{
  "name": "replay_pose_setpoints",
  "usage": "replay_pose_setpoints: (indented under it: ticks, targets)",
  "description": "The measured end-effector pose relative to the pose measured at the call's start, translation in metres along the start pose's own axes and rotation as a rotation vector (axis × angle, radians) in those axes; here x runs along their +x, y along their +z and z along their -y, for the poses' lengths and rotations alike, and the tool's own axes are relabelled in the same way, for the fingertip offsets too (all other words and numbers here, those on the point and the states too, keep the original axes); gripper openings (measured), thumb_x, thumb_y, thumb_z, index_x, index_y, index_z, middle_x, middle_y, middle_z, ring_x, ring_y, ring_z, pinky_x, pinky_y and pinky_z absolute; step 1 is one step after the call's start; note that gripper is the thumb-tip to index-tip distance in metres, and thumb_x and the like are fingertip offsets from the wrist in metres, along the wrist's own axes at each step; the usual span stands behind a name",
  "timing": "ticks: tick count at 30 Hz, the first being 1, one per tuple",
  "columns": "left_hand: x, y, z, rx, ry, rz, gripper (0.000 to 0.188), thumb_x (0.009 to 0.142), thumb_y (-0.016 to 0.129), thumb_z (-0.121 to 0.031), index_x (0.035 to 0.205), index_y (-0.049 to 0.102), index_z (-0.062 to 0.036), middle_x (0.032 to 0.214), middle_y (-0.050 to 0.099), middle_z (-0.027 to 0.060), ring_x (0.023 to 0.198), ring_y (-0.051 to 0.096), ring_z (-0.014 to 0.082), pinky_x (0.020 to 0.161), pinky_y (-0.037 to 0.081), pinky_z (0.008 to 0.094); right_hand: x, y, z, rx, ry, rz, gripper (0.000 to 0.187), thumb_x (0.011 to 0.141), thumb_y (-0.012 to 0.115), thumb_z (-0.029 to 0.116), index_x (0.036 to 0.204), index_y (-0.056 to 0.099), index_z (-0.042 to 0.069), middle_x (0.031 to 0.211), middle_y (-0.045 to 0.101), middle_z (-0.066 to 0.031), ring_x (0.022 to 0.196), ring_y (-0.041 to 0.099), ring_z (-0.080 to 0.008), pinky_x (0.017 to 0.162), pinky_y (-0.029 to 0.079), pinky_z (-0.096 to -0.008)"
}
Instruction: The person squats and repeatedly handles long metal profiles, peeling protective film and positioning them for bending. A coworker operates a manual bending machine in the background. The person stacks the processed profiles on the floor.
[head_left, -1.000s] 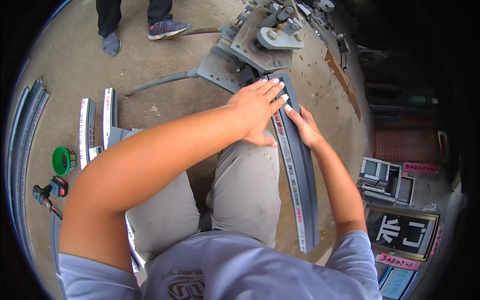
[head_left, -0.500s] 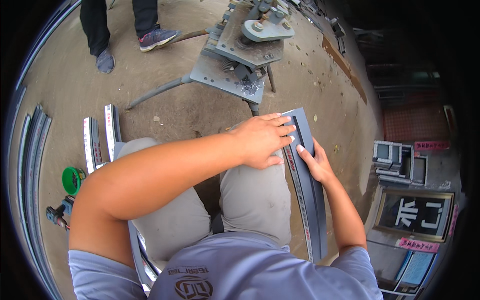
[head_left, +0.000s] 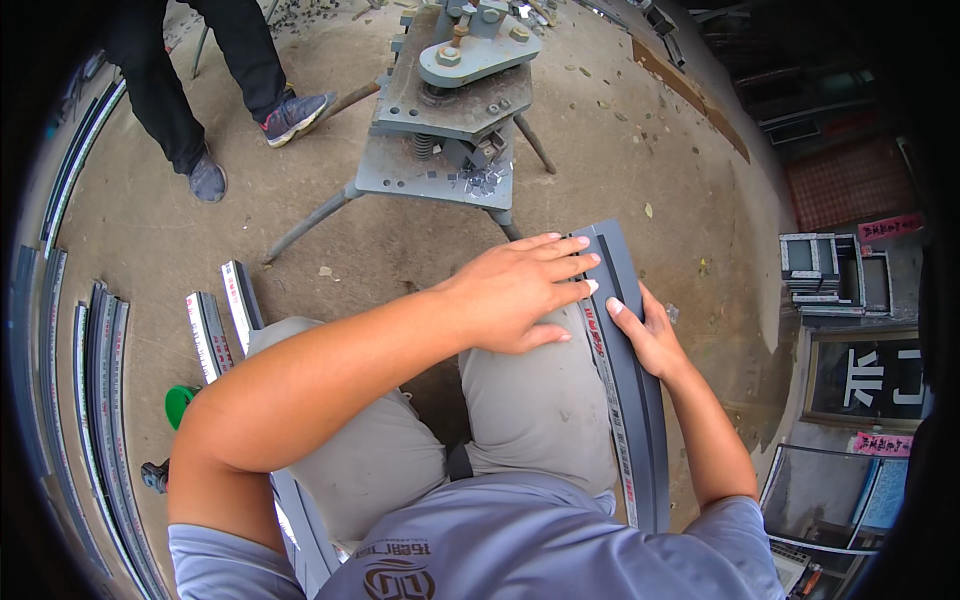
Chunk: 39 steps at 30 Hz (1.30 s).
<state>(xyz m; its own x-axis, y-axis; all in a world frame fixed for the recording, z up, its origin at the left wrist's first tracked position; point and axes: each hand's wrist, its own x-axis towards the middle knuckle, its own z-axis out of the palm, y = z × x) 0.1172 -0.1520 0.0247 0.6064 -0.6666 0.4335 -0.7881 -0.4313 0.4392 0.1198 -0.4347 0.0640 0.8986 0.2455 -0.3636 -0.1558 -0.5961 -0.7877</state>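
A long grey metal profile point(head_left: 632, 400) stands along the outer side of my right thigh, its far end past my knee. Protective film with red print runs along its near-side edge. My left hand point(head_left: 520, 293) reaches across, open, with fingertips stretched flat over the profile's edge near the far end and the thumb apart. On the other side my right hand point(head_left: 652, 335) grips the profile, thumb on its face and the other fingers mostly hidden behind it.
Ahead stands a grey punching machine point(head_left: 440, 130) on splayed legs, with metal scraps on its plate. Beyond it at left is a person in dark trousers point(head_left: 245, 60). More profiles point(head_left: 105, 400) lie at far left, near a green container point(head_left: 180, 405). Window frames point(head_left: 830, 270) are at right.
The whole view has shifted, so the machine appears further left and the floor items have moved in the picture. Both hands keep about the same place on the profile.
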Motion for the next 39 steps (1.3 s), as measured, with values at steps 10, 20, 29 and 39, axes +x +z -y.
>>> replay_pose_setpoints:
  ticks: [10,20,29,39]
  targets:
    - [0.003,0.005,-0.001,-0.006,-0.001,-0.032,0.057,0.092,0.076,-0.040,0.138,0.068,-0.0076,0.160,0.051,0.0145,0.156,0.038,0.0319,0.129,0.031,0.0484,-0.002,-0.002,-0.003,0.011,0.035,0.001,0.063,0.104,0.067,0.039,0.151,0.052,0.000,0.135,0.067,-0.0152,0.119,0.065,-0.0201,0.104,0.052,-0.0362]
    - [0.000,0.002,-0.003,-0.002,-0.018,-0.024,0.058,0.091,0.077,-0.038,0.139,0.066,-0.0068,0.161,0.050,0.0145,0.156,0.037,0.0326,0.129,0.032,0.0489,0.000,0.002,-0.002,0.036,0.031,0.004,0.065,0.103,0.067,0.043,0.151,0.053,0.001,0.135,0.067,-0.0154,0.120,0.065,-0.0206,0.104,0.052,-0.0364]
    - [-0.008,-0.008,-0.009,0.078,-0.093,-0.116,0.060,0.087,0.080,-0.034,0.139,0.066,-0.0076,0.161,0.049,0.0169,0.157,0.035,0.0351,0.129,0.031,0.0487,0.032,0.005,0.001,-0.010,-0.120,0.054,0.068,0.102,0.067,0.042,0.155,0.048,0.002,0.140,0.064,-0.0161,0.125,0.063,-0.0225,0.106,0.052,-0.0383]
    - [0.003,-0.009,0.004,0.175,-0.017,-0.208,0.074,0.079,0.088,-0.036,0.143,0.062,-0.0113,0.163,0.044,0.0181,0.158,0.032,0.0367,0.132,0.024,0.0489,0.100,0.018,-0.004,-0.078,-0.418,0.104,0.065,0.101,0.069,0.028,0.156,0.045,0.001,0.147,0.060,-0.0156,0.133,0.058,-0.0230,0.111,0.047,-0.0384]
